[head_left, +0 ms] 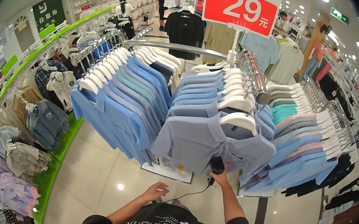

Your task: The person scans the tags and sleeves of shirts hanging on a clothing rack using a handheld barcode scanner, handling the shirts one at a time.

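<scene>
Right hand is wrapped round a black gadget at about 5 o'clock, lower part half hidden by the grip, and I honestly can't tell if it's touching the blue-grey shirt at 4. Left hand, around 6, looks empty, fingers loosely curled near the cord, whose far end gets lost by the black T-shirt. Red sale sign at 1's cut off up top.

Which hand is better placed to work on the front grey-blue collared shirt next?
Probably the right hand: it holds the black corded handheld device close to the grey-blue collared shirt on its white hanger. The left hand looks empty and farther from that shirt.
</scene>
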Demonstrator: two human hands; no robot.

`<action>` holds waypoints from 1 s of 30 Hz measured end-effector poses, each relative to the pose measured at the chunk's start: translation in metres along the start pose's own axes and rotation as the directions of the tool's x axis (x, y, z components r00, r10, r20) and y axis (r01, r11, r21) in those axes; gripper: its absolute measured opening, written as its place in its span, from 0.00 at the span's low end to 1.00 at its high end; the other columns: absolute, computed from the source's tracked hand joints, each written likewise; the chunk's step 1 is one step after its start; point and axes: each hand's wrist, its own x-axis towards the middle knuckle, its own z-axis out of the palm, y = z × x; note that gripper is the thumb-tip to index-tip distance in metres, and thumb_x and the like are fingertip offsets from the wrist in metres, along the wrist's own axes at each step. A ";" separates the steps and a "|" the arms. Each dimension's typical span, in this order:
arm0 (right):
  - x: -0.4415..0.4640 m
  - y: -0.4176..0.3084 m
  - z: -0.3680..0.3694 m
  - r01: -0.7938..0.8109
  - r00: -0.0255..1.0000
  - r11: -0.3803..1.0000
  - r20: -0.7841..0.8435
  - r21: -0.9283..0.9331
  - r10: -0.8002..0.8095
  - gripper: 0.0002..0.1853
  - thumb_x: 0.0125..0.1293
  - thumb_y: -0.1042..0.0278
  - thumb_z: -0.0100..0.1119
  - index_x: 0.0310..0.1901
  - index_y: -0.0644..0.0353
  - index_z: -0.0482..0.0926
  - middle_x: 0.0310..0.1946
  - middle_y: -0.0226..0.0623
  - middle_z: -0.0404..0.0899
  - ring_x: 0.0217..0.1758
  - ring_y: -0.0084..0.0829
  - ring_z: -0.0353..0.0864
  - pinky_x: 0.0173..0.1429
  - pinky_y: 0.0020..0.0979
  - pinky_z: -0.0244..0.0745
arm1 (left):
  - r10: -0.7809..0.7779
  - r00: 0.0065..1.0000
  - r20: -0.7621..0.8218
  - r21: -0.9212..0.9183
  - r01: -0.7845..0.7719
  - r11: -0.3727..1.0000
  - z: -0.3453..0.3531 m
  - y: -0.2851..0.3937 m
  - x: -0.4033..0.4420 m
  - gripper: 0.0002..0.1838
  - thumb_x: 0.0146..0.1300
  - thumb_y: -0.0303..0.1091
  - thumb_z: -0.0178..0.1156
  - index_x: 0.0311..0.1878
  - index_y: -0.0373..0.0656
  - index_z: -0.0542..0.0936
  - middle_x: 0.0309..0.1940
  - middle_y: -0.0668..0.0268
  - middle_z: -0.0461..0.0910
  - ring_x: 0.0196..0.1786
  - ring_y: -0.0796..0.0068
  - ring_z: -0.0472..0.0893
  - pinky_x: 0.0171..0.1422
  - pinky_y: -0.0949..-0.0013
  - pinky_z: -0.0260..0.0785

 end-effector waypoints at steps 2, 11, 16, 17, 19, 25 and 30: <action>0.014 0.001 0.002 0.116 0.992 0.992 -0.063 0.057 -0.113 0.53 0.41 0.57 0.71 0.69 0.68 0.54 0.72 0.59 0.45 0.76 0.49 0.47 0.76 0.36 0.49 | -0.009 1.000 -0.002 -0.004 0.009 1.000 -0.003 -0.006 -0.002 0.23 0.61 0.42 0.65 0.57 0.44 0.72 0.44 0.65 0.78 0.39 0.74 0.81 0.40 0.72 0.74; 0.063 -0.022 0.010 0.125 0.981 0.966 0.117 0.228 -0.154 0.51 0.42 0.71 0.67 0.71 0.65 0.52 0.62 0.47 0.67 0.64 0.41 0.70 0.67 0.35 0.64 | -0.029 0.999 -0.040 -0.033 0.027 0.999 -0.016 -0.007 -0.014 0.23 0.61 0.42 0.65 0.56 0.45 0.73 0.44 0.65 0.79 0.39 0.75 0.80 0.40 0.72 0.74; 0.024 -0.078 0.004 0.473 0.878 0.878 -0.116 0.074 -0.464 0.54 0.38 0.71 0.72 0.70 0.64 0.54 0.61 0.51 0.69 0.64 0.46 0.71 0.67 0.36 0.64 | 0.027 0.999 -0.032 0.005 -0.027 1.000 -0.018 -0.007 -0.008 0.23 0.61 0.41 0.65 0.56 0.44 0.73 0.44 0.63 0.79 0.39 0.74 0.81 0.39 0.72 0.74; 0.021 -0.071 0.002 0.446 0.894 0.893 -0.082 0.065 -0.440 0.54 0.38 0.70 0.72 0.70 0.64 0.53 0.62 0.52 0.68 0.65 0.47 0.70 0.67 0.36 0.64 | 0.040 0.999 -0.036 0.001 -0.040 0.999 -0.017 -0.008 -0.007 0.23 0.61 0.41 0.65 0.56 0.44 0.73 0.44 0.62 0.79 0.38 0.74 0.81 0.39 0.72 0.74; 0.014 -0.059 -0.011 0.345 0.926 0.938 -0.172 0.018 -0.337 0.50 0.41 0.68 0.70 0.69 0.64 0.56 0.59 0.53 0.71 0.65 0.47 0.70 0.68 0.38 0.63 | 0.068 0.997 -0.045 -0.004 -0.068 0.998 -0.016 -0.004 -0.006 0.23 0.61 0.41 0.65 0.56 0.43 0.72 0.44 0.61 0.79 0.38 0.73 0.81 0.39 0.71 0.75; 0.027 0.019 -0.053 0.098 0.925 0.994 -0.372 0.036 -0.078 0.26 0.49 0.66 0.63 0.53 0.58 0.77 0.53 0.48 0.76 0.58 0.46 0.74 0.65 0.40 0.64 | 0.504 0.793 -0.343 0.382 -0.372 0.846 -0.027 0.022 0.002 0.39 0.50 0.37 0.74 0.62 0.39 0.64 0.59 0.53 0.66 0.49 0.63 0.77 0.45 0.69 0.75; 0.046 0.036 -0.069 0.069 0.954 0.983 -0.299 0.170 -0.015 0.22 0.53 0.63 0.61 0.51 0.60 0.76 0.46 0.43 0.77 0.51 0.39 0.75 0.59 0.37 0.67 | 0.769 0.461 -0.443 0.624 -0.457 0.634 -0.048 0.118 0.009 0.46 0.46 0.38 0.75 0.66 0.40 0.61 0.62 0.53 0.65 0.55 0.57 0.74 0.54 0.63 0.71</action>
